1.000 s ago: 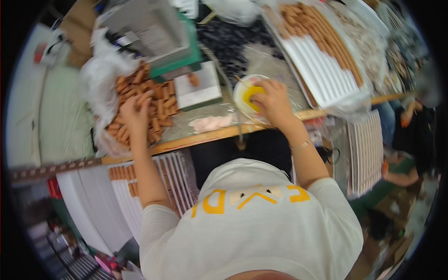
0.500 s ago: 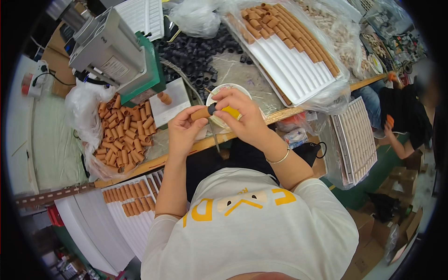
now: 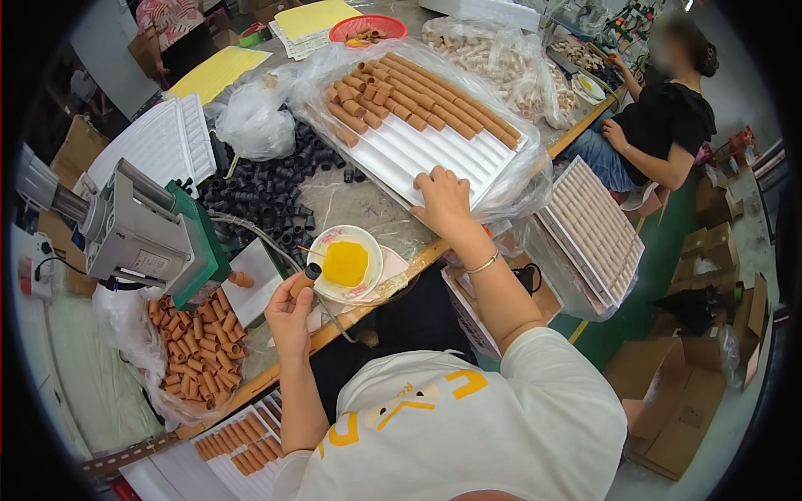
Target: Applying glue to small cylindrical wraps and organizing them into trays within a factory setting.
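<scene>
Between the fingers of my left hand (image 3: 290,321) a short brown tube (image 3: 302,285) stands upright, with a black cap (image 3: 312,271) on its top end. My right hand (image 3: 445,203) is spread over the near end of a white ribbed tray (image 3: 393,159), and nothing shows in its fingers. Brown tubes (image 3: 455,108) lie in rows at the tray's far side, several loosely heaped. Just beyond my left hand sits a bowl (image 3: 378,280) holding something yellow (image 3: 344,263), with a thin stick (image 3: 313,250) over its rim.
Black caps (image 3: 259,196) are heaped behind the bowl. At left, a grey and green press (image 3: 159,242) stands beside a bag of loose brown tubes (image 3: 200,346). Another tray of tubes (image 3: 242,442) lies below the table edge (image 3: 342,330). A co-worker (image 3: 668,108) sits at right.
My right hand has left the capped tube and moved right and forward to the white tray. My left hand keeps the tube, now held upright. The whole view has shifted.
</scene>
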Available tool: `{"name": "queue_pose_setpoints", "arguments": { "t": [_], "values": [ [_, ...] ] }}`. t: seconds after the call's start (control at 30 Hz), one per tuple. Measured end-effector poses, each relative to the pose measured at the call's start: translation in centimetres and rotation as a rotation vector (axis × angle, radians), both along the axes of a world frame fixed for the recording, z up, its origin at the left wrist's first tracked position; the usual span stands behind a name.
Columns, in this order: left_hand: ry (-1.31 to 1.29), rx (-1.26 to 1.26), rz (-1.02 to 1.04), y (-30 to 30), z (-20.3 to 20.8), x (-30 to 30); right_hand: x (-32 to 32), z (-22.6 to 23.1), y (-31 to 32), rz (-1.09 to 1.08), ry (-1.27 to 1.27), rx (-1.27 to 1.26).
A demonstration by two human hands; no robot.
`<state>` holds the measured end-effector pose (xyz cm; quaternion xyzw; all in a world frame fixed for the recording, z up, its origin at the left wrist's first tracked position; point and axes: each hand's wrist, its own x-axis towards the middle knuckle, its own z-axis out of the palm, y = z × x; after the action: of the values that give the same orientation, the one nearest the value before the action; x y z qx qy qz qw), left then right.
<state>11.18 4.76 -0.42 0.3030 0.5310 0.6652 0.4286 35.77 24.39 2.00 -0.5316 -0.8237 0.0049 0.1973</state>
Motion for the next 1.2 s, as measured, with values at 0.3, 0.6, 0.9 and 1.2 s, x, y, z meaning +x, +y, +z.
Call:
{"name": "queue_pose_setpoints", "arguments": {
  "t": [0.3,0.6,0.9,1.2],
  "values": [
    [0.015,-0.013,0.017,-1.5,-0.2,-0.9,0.3,1.5,0.4,0.065,-0.024,0.149],
    [0.021,-0.023,0.038,-2.3,-1.4,-2.1,0.7,3.7,-0.3,0.117,0.019,0.321],
    [0.006,-0.031,0.005,-2.1,-1.4,-1.9,4.4,4.8,-3.1,0.175,-0.12,0.167],
    [-0.015,-0.05,-0.04,-1.8,-1.0,-1.1,7.6,5.9,-0.9,0.138,-0.108,-0.372]
  ]
}}
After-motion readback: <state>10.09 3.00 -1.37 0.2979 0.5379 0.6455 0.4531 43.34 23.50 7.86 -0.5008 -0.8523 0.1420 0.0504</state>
